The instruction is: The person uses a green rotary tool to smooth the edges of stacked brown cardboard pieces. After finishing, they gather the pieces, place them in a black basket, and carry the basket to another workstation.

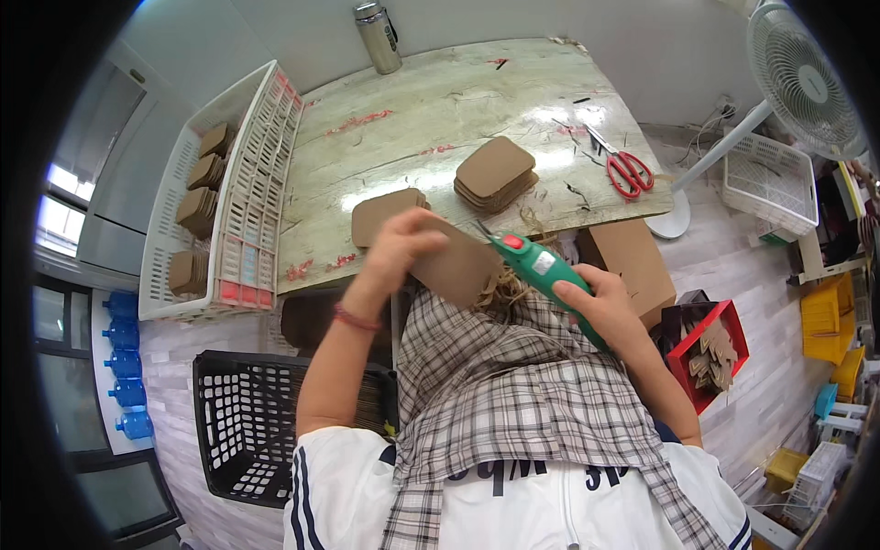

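Note:
My left hand (401, 249) is closed on the edge of a brown cardboard piece (456, 268), blurred and tilted above my lap. In my right hand (600, 298) is a green hand-held power tool (532, 261) with a red button and a narrow dark tip. Its tip points up and left, close to the cardboard's right edge; whether they touch I cannot tell. On the table just beyond lie a neat stack of rounded cardboard pieces (495, 172) and, left of it, a lower stack (387, 213) partly hidden by my left hand. Shredded brown strips (502, 291) lie on my checked apron.
Red-handled scissors (629, 174) and dark scraps lie on the worn table (403, 137). A steel flask (377, 38) stands at its back. Left is a white crate (266, 183) with cardboard stacks; below, a black crate (243, 426). A fan (807, 84) and red box (739, 327) stand right.

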The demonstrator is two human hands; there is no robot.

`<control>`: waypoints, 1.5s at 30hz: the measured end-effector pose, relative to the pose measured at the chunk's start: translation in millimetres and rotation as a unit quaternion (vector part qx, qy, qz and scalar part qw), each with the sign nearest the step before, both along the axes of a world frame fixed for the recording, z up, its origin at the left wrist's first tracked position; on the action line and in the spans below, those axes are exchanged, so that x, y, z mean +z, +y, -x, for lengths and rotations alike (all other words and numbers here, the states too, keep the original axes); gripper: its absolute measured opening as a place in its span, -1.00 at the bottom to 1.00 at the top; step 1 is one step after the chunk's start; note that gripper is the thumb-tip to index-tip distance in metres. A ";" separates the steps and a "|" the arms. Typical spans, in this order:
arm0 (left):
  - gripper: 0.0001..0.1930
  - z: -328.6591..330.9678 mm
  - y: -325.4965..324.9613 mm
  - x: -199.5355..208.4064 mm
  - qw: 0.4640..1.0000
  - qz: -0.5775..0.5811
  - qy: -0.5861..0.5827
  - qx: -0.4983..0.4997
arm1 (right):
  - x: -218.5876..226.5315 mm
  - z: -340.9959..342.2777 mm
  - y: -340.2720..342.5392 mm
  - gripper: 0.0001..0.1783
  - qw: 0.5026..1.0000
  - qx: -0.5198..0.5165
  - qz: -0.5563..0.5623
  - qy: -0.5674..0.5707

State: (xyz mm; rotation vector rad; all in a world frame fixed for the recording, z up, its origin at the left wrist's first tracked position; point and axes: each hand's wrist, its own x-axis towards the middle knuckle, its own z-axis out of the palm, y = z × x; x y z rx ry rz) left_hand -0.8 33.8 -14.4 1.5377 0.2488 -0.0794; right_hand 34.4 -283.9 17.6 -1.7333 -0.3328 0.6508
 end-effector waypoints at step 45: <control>-0.58 -90.4 -127.5 -11.1 0.799 0.534 -0.185 0.203 | -9.5 -3.1 -22.8 -0.60 0.982 -0.183 -0.039 -0.039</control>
